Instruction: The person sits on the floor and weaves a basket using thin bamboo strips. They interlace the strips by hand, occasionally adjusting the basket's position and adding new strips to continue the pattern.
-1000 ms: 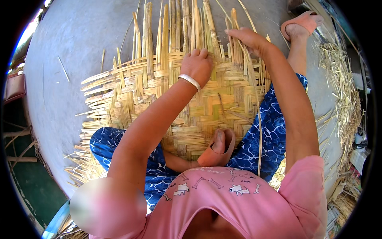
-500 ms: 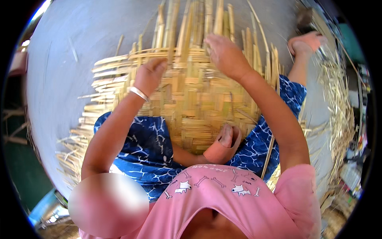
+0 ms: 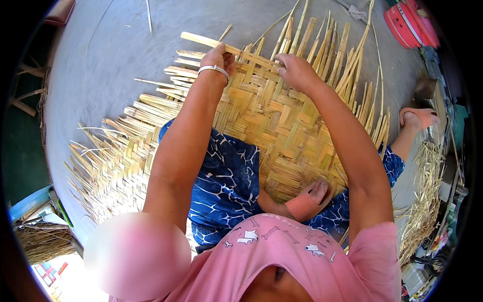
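Observation:
A woven mat of flat yellow bamboo strips [image 3: 282, 131] lies across my legs and the floor, loose strip ends fanning out along its far and left edges. One pale bamboo strip [image 3: 197, 39] runs crosswise at the far edge, its left end sticking out past the weave. My left hand [image 3: 220, 59], with a white bangle at the wrist, is closed round this strip. Farther right, my right hand [image 3: 298, 71] has its fingers pinched at the same strip among the upright ends. Its fingertips are partly hidden.
My foot in an orange sandal [image 3: 309, 200] rests on the mat's near edge; the other sandalled foot [image 3: 418, 119] is out to the right. A pile of thin shavings [image 3: 425, 191] lies along the right. A red plastic container [image 3: 410, 24] stands at the far right on the grey floor [image 3: 115, 65].
My view has shifted, so the mat appears turned and farther right. Both hands now grip the crosswise strip, whose left end slants up past my left hand.

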A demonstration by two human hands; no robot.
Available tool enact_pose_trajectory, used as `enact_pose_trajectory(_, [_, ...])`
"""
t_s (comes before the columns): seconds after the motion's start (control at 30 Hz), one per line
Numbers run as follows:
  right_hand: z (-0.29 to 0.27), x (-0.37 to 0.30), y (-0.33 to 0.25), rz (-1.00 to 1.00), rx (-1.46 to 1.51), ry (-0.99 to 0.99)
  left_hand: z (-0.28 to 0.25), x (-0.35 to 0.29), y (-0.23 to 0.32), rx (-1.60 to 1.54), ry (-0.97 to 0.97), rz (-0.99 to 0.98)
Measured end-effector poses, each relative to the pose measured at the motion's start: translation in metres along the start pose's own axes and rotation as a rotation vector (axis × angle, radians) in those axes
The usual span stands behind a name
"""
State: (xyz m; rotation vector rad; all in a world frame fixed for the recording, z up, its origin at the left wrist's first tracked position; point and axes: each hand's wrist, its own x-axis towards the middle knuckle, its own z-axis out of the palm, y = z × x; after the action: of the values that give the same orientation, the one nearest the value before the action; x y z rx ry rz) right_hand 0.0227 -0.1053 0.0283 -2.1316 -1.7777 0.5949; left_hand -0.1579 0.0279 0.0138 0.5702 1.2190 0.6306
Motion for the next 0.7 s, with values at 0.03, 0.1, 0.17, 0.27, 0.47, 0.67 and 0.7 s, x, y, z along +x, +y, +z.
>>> enact_pose_trajectory(0.03, [0.0,0.004,-0.001,0.028,0.008,-0.036,0.001,0.0,0.0,-0.087,-0.035,-0.026])
enact_pose_trajectory(0.1, [0.0,0.011,-0.003,0.083,0.023,-0.106,0.006,-0.003,0.002,-0.263,-0.105,-0.076])
enact_pose_trajectory(0.17, [0.0,0.013,-0.001,0.102,0.095,-0.138,0.016,-0.01,0.002,-0.308,-0.123,-0.075])
enact_pose_trajectory(0.27, [-0.006,0.014,-0.004,0.127,0.199,-0.215,0.022,-0.005,0.003,-0.268,-0.162,-0.028])
enact_pose_trajectory(0.47, [-0.005,0.009,-0.003,0.213,0.206,-0.115,0.046,0.0,-0.01,0.208,-0.427,0.181])
enact_pose_trajectory(0.67, [0.004,0.009,-0.007,0.364,0.249,0.065,0.055,0.041,-0.037,1.217,-0.438,0.639])
enact_pose_trajectory(0.7, [0.005,0.008,-0.006,0.408,0.296,0.077,0.057,0.039,-0.039,1.276,-0.418,0.661])
